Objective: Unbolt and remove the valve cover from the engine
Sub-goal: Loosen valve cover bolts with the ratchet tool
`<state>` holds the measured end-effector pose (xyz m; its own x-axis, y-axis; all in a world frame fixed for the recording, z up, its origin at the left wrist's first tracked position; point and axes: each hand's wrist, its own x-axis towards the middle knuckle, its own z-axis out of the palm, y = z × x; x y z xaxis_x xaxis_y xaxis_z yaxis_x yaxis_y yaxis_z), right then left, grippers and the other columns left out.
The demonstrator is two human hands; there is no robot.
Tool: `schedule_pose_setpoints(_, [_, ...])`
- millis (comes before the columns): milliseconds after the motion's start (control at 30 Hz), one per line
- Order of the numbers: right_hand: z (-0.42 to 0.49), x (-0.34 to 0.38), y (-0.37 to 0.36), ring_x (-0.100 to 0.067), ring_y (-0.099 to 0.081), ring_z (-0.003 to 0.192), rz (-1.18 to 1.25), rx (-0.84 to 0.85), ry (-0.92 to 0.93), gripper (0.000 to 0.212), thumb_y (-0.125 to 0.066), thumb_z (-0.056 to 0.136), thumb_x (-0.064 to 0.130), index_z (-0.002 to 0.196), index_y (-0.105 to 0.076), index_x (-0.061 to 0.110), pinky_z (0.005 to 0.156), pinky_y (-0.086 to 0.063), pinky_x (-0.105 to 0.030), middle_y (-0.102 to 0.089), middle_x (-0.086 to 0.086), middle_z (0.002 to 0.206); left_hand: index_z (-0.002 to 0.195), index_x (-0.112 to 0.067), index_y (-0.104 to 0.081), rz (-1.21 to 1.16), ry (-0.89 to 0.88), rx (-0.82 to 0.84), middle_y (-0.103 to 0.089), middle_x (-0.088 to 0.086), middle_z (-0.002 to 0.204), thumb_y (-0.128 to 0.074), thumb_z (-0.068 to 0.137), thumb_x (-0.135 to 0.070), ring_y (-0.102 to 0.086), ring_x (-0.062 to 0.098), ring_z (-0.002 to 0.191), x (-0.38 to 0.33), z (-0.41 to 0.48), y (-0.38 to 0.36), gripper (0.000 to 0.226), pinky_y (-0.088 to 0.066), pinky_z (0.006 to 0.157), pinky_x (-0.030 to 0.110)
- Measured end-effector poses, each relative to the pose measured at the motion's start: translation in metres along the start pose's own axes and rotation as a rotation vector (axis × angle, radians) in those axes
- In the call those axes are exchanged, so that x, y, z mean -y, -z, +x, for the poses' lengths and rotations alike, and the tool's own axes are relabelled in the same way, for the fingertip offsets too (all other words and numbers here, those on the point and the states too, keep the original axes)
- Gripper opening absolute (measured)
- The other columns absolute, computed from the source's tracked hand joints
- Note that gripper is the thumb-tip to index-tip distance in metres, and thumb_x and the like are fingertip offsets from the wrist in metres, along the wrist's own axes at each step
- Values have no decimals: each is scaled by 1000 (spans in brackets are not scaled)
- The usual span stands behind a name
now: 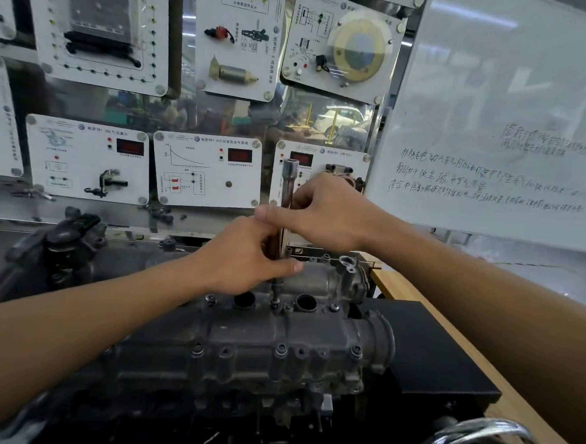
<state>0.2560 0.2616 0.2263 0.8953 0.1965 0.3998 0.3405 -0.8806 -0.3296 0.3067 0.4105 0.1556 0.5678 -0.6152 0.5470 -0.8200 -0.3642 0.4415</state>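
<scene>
A grey, grimy valve cover (277, 344) lies across the engine in the middle of the view, with several bolts along its near and far edges. A long chrome socket extension (288, 187) stands upright on a bolt (273, 303) at the cover's far edge, between two round plug holes. My left hand (248, 257) grips the lower part of the shaft. My right hand (323, 213) pinches the shaft higher up. The tool's lower tip is partly hidden by my left hand.
A wall of white training panels (205, 168) with sensors stands behind the engine. A whiteboard (496, 131) with handwriting leans at the right. The engine sits on a black base (441, 361) on a wooden bench (526, 428). A chrome ring (477, 435) is at the bottom right.
</scene>
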Motion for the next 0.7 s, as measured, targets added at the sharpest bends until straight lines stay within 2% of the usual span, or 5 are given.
schedule_pose_setpoints(167, [2,4,3,-8,-40,41,37,50,31,44,-70,89,35,61,-56,4,44,-35,-24,-48,3,48,101,-13,-65,20,108,70,-69,6,79,-73,84,-45,-64,14,70,-6,0,-2,37,-53,67,32])
schedule_pose_setpoints(333, [1,1,22,-9,-55,51,128,285,-45,24,-69,88,19,70,-68,3,48,-43,-19,-64,-6,59,112,-21,-61,-381,140,340,-74,0,108,-59,96,-10,-71,6,96,-11,0,15,20,-54,86,18])
schedule_pose_setpoints(467, [0,-1,29,-6,-59,57,132,344,-82,14,-76,83,24,80,-72,12,52,-48,-22,-66,2,61,88,-12,-70,-148,60,171,-74,0,74,-72,89,-18,-70,11,68,-15,3,11,6,-58,70,32])
schedule_pose_setpoints(633, [-5,-7,17,-8,-49,43,153,111,-66,47,-76,80,47,70,-69,1,47,-43,-21,-59,1,50,75,-61,-62,-37,39,-64,-54,-19,48,-81,76,-43,-47,0,42,-17,2,1,27,-35,42,11])
schedule_pose_setpoints(700, [-7,-8,15,-6,-48,39,135,48,-35,46,-72,86,43,60,-67,5,45,-42,-18,-58,1,45,79,-31,-70,-24,89,-96,-49,-9,47,-80,75,-45,-44,3,43,-11,2,-1,18,-35,44,15])
